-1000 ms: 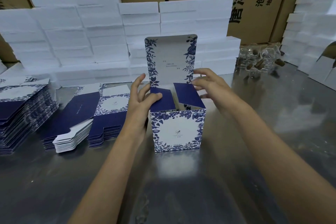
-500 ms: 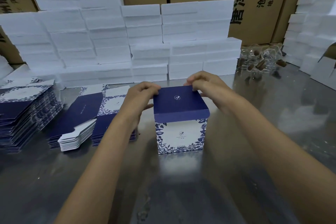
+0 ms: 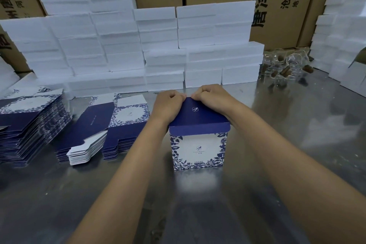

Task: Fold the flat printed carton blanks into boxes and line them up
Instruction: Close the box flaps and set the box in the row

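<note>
Hands meet at the far edge of a folded box [image 3: 199, 144] standing mid-surface [image 3: 277, 164]; left hand [image 3: 168, 105] and right hand [image 3: 213, 98] curl their grip over its navy lid [image 3: 198, 117]; flat blanks [image 3: 111, 125] lie stacked left.

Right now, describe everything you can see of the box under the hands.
The box stands upright on the shiny metal table, squarish, of printed card. Its front panel is white with a blue leaf border and a small logo. The navy lid is folded down over the top, carrying a small white emblem, its front lip hanging over the front panel. The left hand and right hand, fingers curled, press on the lid's far edge. Nothing else touches it.
</note>
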Available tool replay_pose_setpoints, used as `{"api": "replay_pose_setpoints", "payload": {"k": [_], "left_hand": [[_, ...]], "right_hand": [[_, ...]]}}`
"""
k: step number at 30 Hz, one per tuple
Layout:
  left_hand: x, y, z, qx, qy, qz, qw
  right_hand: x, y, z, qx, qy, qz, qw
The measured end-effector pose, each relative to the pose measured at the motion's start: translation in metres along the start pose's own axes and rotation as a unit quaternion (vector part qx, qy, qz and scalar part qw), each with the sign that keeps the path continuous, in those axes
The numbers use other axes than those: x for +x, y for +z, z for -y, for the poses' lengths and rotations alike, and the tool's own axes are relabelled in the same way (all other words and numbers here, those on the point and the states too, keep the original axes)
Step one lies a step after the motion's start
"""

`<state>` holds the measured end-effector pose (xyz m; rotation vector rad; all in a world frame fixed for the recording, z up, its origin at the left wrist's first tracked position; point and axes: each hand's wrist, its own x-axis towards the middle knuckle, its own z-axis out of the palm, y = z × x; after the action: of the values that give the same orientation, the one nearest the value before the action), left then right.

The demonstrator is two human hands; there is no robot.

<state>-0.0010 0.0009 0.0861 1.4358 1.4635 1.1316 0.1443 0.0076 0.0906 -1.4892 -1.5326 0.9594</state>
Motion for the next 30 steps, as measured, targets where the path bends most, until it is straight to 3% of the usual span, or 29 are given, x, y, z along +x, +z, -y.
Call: {"api": "replay_pose_setpoints", "payload": {"k": [9,12,17,19,22,25,27,30], "left_hand": [[0.001,0.001,0.004,-0.021,-0.008,-0.025,0.999],[0.003,-0.001,0.009,0.006,0.005,-0.063,0.998],[0.005,0.002,0.01,0.072,0.014,-0.087,0.994],[0.005,0.002,0.011,0.072,0.015,-0.097,0.993],[0.007,0.002,0.01,0.114,0.031,-0.112,0.987],[0.019,0.005,0.006,0.183,0.035,-0.117,0.975],[0.028,0.008,0.002,0.217,0.035,-0.131,0.967],[0.037,0.008,-0.004,0.238,0.067,-0.159,0.956]], "right_hand": [[-0.004,-0.003,0.0,0.0,0.03,-0.002,1.0],[-0.006,-0.006,-0.004,0.025,0.039,-0.01,0.999],[-0.007,-0.006,-0.007,-0.038,0.008,-0.05,0.998],[-0.009,-0.007,-0.006,-0.118,-0.025,-0.082,0.989],[-0.013,-0.012,-0.005,-0.249,-0.143,-0.159,0.945],[-0.023,-0.011,-0.002,-0.269,-0.243,-0.12,0.924],[-0.03,-0.005,-0.006,-0.268,-0.265,-0.089,0.922],[-0.039,0.003,-0.02,-0.282,-0.26,-0.106,0.917]]}}
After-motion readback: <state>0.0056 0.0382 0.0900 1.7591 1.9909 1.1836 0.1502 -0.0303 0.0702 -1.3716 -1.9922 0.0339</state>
